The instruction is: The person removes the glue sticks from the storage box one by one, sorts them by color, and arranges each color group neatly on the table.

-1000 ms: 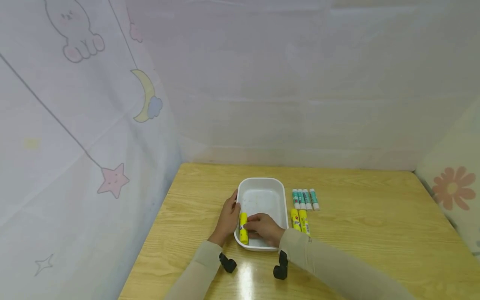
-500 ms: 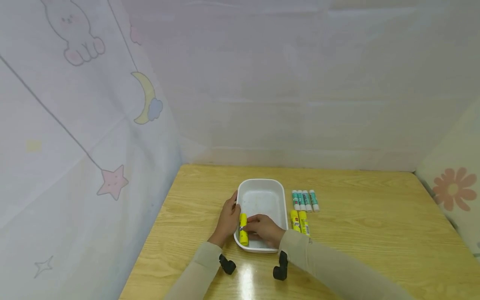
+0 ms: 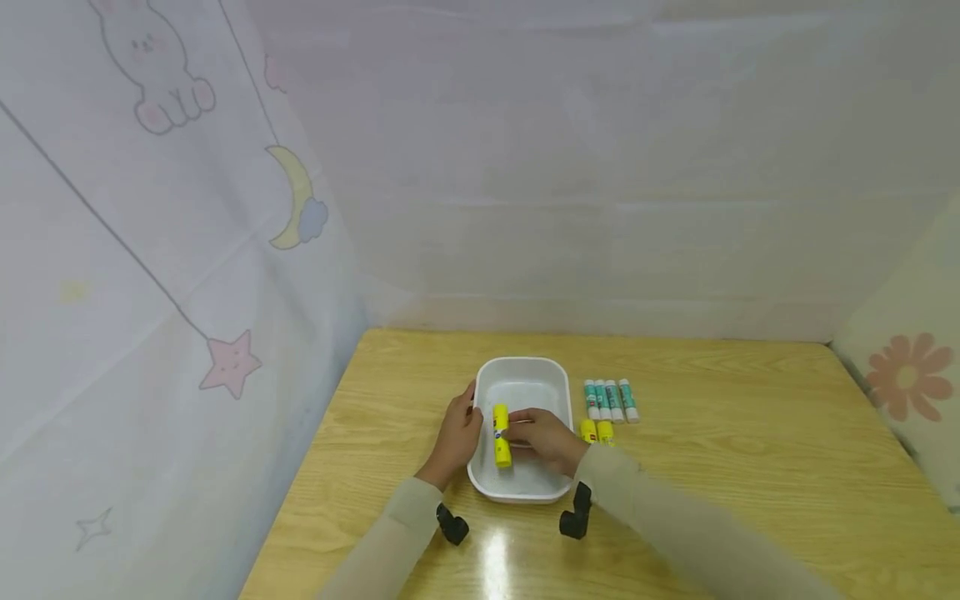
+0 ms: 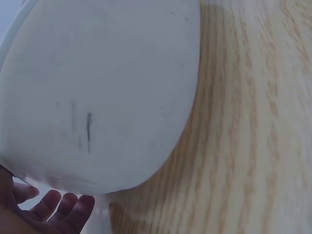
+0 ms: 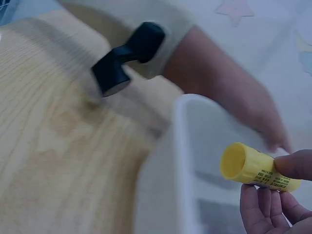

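Note:
A yellow glue stick [image 3: 502, 436] is pinched between the thumb and fingers of my right hand [image 3: 547, 438], over the inside of a white tray [image 3: 522, 493]. Up close in the right wrist view, the glue stick [image 5: 263, 170] lies on its side with one round end towards the camera. My left hand [image 3: 456, 433] holds the tray's left side, thumb at the rim. In the left wrist view its fingers [image 4: 68, 209] lie against the tray's outer wall. Beside the tray on the right are two more yellow glue sticks [image 3: 588, 430], partly hidden by my right sleeve.
Several smaller white-and-teal glue sticks [image 3: 601, 400] lie in a row right of the tray. The wooden table [image 3: 750, 450] meets a pale cloth wall [image 3: 637, 208] at the back and printed cloth on both sides.
My right hand has lifted the yellow glue stick from the tray's left side and moved it rightward and away from me. The left hand stays at the tray.

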Available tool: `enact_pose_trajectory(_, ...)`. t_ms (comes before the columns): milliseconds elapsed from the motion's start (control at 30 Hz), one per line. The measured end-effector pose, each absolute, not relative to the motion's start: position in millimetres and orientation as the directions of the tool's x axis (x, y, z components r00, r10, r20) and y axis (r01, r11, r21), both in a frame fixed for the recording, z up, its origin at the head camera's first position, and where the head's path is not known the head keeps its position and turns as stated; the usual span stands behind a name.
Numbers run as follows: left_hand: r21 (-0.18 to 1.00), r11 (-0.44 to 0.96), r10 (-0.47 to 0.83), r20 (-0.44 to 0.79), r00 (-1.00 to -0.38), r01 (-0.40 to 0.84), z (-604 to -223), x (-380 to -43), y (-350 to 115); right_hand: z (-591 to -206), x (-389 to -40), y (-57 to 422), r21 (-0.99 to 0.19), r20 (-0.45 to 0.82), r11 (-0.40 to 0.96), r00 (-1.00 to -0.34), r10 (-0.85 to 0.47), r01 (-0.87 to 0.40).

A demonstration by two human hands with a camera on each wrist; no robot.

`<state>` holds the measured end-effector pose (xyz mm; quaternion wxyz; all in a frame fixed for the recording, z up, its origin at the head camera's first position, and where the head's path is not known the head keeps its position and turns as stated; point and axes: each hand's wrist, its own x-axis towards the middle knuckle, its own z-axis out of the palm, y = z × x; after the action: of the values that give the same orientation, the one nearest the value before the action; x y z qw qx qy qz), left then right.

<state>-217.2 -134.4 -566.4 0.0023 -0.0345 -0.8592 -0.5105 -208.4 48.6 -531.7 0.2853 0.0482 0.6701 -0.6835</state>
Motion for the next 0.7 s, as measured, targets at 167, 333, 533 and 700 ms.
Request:
enact_pose_trajectory(167, 0.874, 0.484, 0.050, 0.031, -0.998, 0.051, -567, -219, -135, -507, -224, 73, -0.896, -0.410, -0.040, -0.859, -0.307, 0.442)
enact_pose_trajectory(333, 0.881, 0.466, 0.056, 0.068, -0.996, 0.086, -567, -219, -136, -485, -235, 109, -0.904, -0.348, -0.129, -0.876, -0.333, 0.408)
enact_pose_trajectory(533, 0.876, 0.468, 0.080, 0.086, -0.993, 0.114, -567, -218, -137, -469, -241, 152, -0.921, -0.268, -0.177, -0.894, -0.360, 0.348)
enact_pose_trajectory(700, 0.887, 0.452, 0.079, 0.064, -0.995, 0.093, -565, -218, -136, -466, -242, 177, -0.929, -0.290, -0.132, -0.901, -0.322, 0.347)
